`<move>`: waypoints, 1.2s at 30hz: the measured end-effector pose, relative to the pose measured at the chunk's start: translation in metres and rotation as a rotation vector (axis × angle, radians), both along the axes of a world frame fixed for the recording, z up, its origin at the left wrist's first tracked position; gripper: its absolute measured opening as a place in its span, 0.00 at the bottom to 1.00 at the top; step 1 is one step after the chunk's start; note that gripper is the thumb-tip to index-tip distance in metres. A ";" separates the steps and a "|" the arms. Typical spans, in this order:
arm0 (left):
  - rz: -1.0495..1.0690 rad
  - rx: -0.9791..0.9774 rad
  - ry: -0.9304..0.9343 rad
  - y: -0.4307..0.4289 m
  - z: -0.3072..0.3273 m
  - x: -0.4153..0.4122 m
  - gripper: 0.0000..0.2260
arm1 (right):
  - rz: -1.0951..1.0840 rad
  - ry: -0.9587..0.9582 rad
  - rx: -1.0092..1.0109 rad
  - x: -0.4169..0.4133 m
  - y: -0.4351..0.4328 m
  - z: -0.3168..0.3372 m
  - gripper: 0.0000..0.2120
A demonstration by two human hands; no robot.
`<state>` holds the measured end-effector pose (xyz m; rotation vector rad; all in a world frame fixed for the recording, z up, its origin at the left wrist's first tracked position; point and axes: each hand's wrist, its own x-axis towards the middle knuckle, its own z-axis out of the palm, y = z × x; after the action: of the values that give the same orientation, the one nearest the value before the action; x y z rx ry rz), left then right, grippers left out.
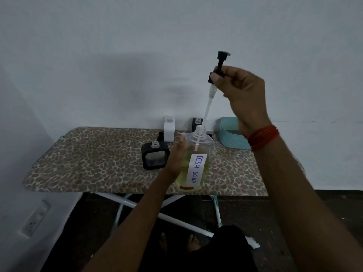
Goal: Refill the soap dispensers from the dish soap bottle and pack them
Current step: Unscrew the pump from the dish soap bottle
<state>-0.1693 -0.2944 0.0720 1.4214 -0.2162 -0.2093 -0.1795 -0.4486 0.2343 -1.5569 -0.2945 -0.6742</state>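
1. One wide-angle camera sits on my head, facing forward and down along my own arms.
2. It is close: my right hand (242, 91) is raised just right of centre, my left hand (175, 156) lower, near the middle.
3. Past my fingers lie the table (94, 154) and wall (117, 55); beneath them, the floor (334, 205).

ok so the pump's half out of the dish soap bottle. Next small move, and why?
Probably lift the pump a little higher, along its own line, until the tube clears the neck of the dish soap bottle. The right hand pinches the pump's collar, the tube's tip sits inside the neck, and the left hand holds the bottle. The black dispenser stands uncapped, so pouring likely follows.
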 end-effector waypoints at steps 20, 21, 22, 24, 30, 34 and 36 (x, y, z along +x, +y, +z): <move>-0.017 -0.033 0.033 -0.003 -0.010 0.000 0.30 | -0.090 -0.062 0.028 0.011 -0.004 0.014 0.11; -0.023 -0.040 0.038 -0.003 -0.012 0.001 0.31 | -0.090 -0.061 0.031 0.011 -0.004 0.015 0.11; -0.022 -0.042 0.036 -0.003 -0.014 0.002 0.31 | -0.087 -0.057 0.037 0.011 -0.004 0.015 0.11; -0.006 -0.046 0.031 -0.003 -0.017 0.004 0.30 | -0.091 -0.053 0.052 0.011 -0.005 0.015 0.11; -0.036 -0.032 0.043 -0.005 -0.023 0.006 0.39 | -0.135 -0.060 -0.009 0.011 -0.005 0.012 0.09; 0.011 -0.006 0.048 -0.007 -0.020 0.004 0.34 | -0.112 -0.056 0.007 0.012 -0.007 0.012 0.08; 0.022 0.008 0.038 -0.008 -0.022 0.004 0.32 | -0.133 -0.060 0.014 0.012 -0.010 0.013 0.08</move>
<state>-0.1655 -0.3023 0.0503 1.4259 -0.1680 -0.2190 -0.1677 -0.4583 0.2474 -1.5549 -0.2322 -0.8257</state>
